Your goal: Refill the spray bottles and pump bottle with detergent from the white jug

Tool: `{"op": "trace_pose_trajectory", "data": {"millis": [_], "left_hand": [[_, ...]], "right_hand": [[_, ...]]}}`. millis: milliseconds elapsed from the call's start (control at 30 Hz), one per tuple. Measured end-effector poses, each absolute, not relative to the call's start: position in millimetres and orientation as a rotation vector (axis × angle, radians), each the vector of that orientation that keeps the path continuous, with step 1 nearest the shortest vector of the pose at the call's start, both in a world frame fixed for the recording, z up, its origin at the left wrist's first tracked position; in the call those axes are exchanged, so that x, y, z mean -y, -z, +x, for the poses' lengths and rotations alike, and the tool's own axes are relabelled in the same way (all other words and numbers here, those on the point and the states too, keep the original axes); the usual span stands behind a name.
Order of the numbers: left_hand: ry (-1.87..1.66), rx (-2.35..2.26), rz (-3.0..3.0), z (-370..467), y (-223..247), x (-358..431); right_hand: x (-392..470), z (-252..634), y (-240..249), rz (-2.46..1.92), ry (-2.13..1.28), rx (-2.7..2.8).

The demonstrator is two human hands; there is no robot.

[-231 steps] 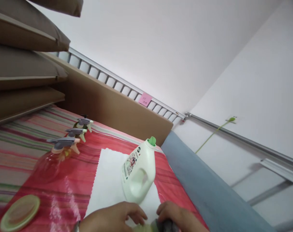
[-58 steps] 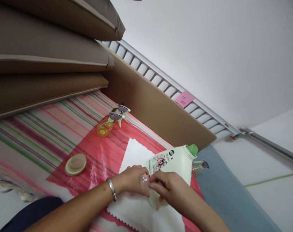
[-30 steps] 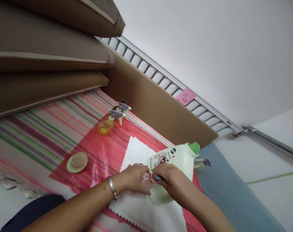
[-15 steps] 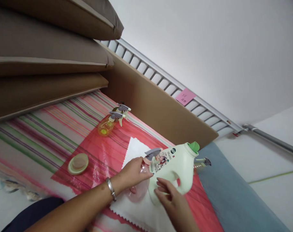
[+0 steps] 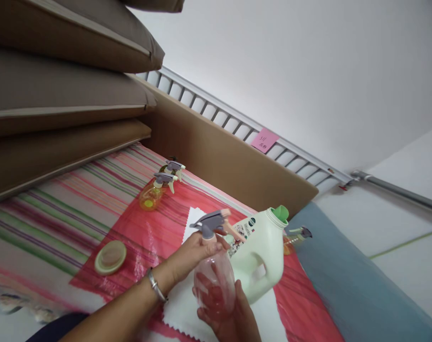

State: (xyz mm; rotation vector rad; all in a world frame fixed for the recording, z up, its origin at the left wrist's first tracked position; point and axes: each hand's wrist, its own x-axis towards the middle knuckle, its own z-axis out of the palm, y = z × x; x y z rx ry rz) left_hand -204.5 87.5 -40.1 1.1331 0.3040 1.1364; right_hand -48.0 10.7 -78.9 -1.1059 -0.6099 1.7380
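Head camera: the left hand (image 5: 197, 251) curls its fingers around the neck of a pink spray bottle (image 5: 221, 275) — near six o'clock in view — while the right hand (image 5: 234, 317) cups its body, fingers bent; a pale-green jug (image 5: 273, 244) stands at its two o'clock.

A clear, pinkish spray bottle (image 5: 216, 287) seems nearly upright in both hands (image 5: 195, 251).

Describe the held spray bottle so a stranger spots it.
On the red sheet lies a white cloth. Above it, the left hand and right hand hold the clear bottle. Its peach trigger sets it apart from the two rear bottles with pale triggers.
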Motion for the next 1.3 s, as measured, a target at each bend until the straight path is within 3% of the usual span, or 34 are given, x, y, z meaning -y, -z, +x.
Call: {"op": "trace_pose_trajectory", "data": {"millis": [267,467,700,1100,1300], "left_hand": [[-1.258,-0.456,0.989,-202,35,-94],[-1.230,-0.483,1.018,-191,41,-90],[-1.250,-0.547,1.169,-188,37,-79],[-1.804,-0.319,0.466,-267,13,-120],[-1.629,-0.476,0.615,-278,16,-127]], "right_hand": [[-19,-40,101,-1.269,-1.144,1.021],[-24,-46,99,-1.297,-0.990,1.426],[-25,-45,102,-1.494,-0.530,1.675],[-18,-26,116,-1.537,-0.640,1.542],[-24,-36,98,-1.539,-0.602,1.315]]}}
